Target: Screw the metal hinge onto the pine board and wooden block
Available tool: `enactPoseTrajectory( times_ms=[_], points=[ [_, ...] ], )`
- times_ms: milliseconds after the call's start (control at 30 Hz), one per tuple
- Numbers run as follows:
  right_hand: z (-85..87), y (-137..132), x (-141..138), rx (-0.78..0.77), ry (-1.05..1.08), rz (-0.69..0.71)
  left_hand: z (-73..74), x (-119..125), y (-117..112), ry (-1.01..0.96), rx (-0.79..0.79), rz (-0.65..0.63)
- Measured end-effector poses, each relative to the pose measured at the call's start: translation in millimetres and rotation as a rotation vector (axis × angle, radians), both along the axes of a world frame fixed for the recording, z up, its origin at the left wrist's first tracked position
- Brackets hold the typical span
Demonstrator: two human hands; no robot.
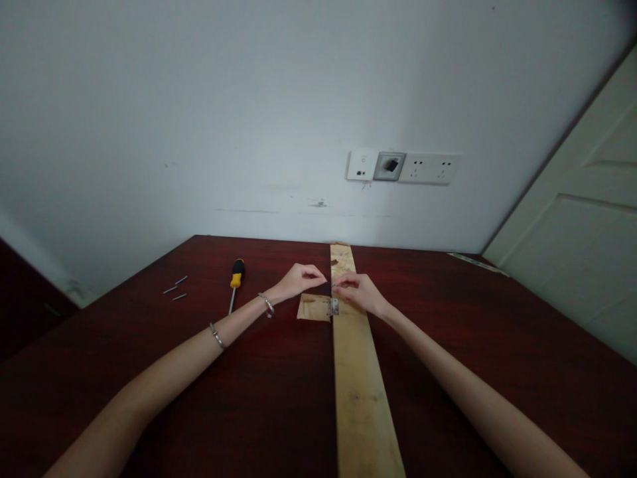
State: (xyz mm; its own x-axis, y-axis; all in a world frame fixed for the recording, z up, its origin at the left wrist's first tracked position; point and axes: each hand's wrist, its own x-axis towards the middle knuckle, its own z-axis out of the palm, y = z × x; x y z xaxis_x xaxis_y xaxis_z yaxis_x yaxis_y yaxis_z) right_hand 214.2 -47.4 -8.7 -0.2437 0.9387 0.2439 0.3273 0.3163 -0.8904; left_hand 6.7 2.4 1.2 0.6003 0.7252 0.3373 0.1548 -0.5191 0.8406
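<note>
A long pale wooden plank lies lengthwise on the dark red table. Against its left edge rests a short piece of wood, with a small metal hinge where the two meet. My left hand is just above the short piece, thumb and fingertips pinched together near the plank's edge. Over the plank, beyond the hinge, my right hand also pinches its fingertips together. Whatever either pinch holds is too small to make out.
A yellow and black screwdriver lies left of my left hand. Farther left are three thin metal screws or nails. A white wall with sockets rises behind the table. At the right stands a pale panelled door.
</note>
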Motion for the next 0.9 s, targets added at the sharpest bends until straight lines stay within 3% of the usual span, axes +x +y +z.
enactPoseTrajectory(
  times_ms=[233, 900],
  points=[
    [-6.8, 2.4, 8.7, -0.020, -0.070, 0.035, -4.3, -5.5, 10.0, 0.027, -0.013, 0.081],
    [-19.3, 5.8, 12.4, 0.015, -0.150, 0.077, -6.0, -6.3, 10.6, 0.038, -0.102, 0.080]
  ],
)
